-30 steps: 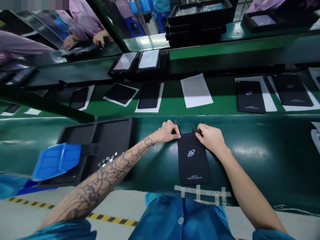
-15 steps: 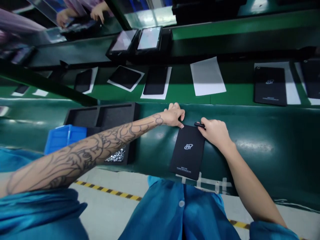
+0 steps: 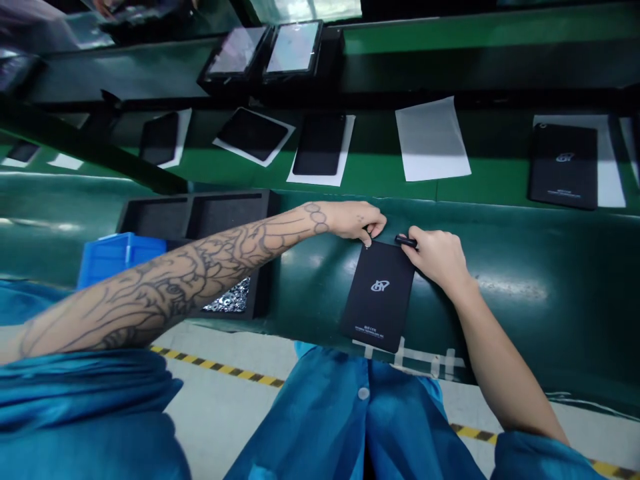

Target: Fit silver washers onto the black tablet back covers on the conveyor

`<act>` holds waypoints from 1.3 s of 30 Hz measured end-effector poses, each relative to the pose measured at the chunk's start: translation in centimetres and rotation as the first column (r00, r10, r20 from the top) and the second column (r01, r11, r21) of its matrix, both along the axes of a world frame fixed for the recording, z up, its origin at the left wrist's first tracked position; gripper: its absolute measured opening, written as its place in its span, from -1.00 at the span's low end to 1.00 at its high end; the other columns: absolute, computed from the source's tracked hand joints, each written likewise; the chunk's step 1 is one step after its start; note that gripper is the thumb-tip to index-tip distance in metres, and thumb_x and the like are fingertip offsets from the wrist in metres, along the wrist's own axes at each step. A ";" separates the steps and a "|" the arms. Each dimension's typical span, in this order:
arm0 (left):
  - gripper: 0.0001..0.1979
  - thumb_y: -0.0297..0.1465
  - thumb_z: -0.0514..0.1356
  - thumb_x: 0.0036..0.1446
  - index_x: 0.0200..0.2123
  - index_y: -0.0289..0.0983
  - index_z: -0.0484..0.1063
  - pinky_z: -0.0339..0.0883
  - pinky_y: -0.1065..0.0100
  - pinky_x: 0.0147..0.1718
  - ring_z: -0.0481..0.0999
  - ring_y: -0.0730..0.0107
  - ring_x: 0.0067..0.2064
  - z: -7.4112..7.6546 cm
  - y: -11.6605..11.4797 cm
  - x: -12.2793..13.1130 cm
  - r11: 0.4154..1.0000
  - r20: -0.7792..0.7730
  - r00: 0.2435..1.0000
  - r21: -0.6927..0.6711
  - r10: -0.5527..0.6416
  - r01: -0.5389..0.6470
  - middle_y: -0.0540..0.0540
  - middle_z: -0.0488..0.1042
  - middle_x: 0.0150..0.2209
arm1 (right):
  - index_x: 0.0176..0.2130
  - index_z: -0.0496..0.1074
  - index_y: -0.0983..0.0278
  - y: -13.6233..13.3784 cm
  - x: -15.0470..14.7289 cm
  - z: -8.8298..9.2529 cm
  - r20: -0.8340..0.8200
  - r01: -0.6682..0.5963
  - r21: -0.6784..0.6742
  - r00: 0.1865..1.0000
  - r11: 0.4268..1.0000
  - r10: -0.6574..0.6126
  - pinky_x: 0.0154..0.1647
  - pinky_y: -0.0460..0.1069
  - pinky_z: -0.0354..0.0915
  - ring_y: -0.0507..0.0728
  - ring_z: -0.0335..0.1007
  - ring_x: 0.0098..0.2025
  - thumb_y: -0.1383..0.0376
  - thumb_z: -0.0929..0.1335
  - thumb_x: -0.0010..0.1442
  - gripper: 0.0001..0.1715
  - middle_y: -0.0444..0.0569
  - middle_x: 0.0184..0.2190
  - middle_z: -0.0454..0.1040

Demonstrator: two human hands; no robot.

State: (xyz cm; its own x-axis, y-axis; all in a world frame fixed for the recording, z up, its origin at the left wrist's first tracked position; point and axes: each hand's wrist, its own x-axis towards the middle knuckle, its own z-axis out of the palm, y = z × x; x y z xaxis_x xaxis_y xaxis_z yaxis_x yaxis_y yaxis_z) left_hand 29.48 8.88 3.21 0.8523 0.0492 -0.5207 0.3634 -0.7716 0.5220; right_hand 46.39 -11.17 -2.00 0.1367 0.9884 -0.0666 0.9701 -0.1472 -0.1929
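Observation:
A black tablet (image 3: 379, 293) lies back side up on the green bench, its pale logo and small print showing. At its upper left corner is my left hand (image 3: 361, 221), with curled fingers and the thumb tip touching that corner. Whatever sits between those fingers is too small or hidden to make out. My right hand (image 3: 440, 259) is closed around a short black pen-like tool (image 3: 405, 241), just beside the tablet's upper right corner.
Left of the tablet, my forearm crosses a black divided tray (image 3: 227, 212) with small shiny metal parts (image 3: 231, 297), near a blue bin (image 3: 117, 257). Beyond runs a green strip with a white sheet (image 3: 433, 140) and several tablets (image 3: 564, 163) on sheets. Two screens (image 3: 293, 48) stand farther back.
My left fingers have curled in closer at the tablet's corner. The right hand still grips the black tool beside the tablet. The view has tilted slightly downward.

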 end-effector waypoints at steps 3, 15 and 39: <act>-0.86 -0.25 0.27 0.32 -0.21 -0.18 0.54 0.28 0.26 -0.19 0.51 0.27 -0.22 -0.2 -0.1 -3.3 0.972 0.061 0.979 -0.148 0.193 -0.182 -0.06 0.58 -0.23 | -0.13 0.55 0.21 0.1 -0.2 -0.2 -0.019 -0.004 0.012 1.000 1.000 0.004 -0.34 0.04 -0.13 0.16 0.46 -0.38 0.05 0.25 0.53 -0.61 0.02 -0.32 0.67; -0.84 -0.28 0.37 0.28 -0.30 -0.23 0.58 0.32 0.33 -0.30 0.54 0.35 -0.32 -1.7 -2.0 -4.2 0.949 0.192 0.930 -0.112 0.313 -0.296 -0.05 0.62 -0.34 | -0.16 0.54 0.21 0.1 0.0 -0.4 -0.020 -0.004 0.028 1.000 1.000 0.004 -0.35 0.04 -0.17 0.16 0.45 -0.39 0.05 0.28 0.51 -0.63 0.00 -0.34 0.65; -0.65 -0.29 0.62 -0.15 -0.49 -0.19 0.49 0.26 0.27 -0.21 0.54 0.18 -0.24 -1.7 0.7 1.1 0.982 -0.047 0.985 0.099 0.164 -0.158 0.01 0.50 -0.46 | -0.14 0.53 0.20 0.1 -0.1 -0.1 -0.035 -0.010 0.027 0.999 1.000 0.011 -0.36 0.05 -0.19 0.16 0.47 -0.37 0.08 0.29 0.50 -0.68 -0.01 -0.31 0.67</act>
State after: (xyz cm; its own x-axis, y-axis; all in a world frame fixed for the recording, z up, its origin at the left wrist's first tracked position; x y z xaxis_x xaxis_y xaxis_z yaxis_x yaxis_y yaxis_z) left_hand 30.60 9.62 1.48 0.7994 0.2350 -0.5530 0.5131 -0.7457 0.4249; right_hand 46.30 -11.04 -2.05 0.1240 0.9913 -0.0452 0.9641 -0.1311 -0.2309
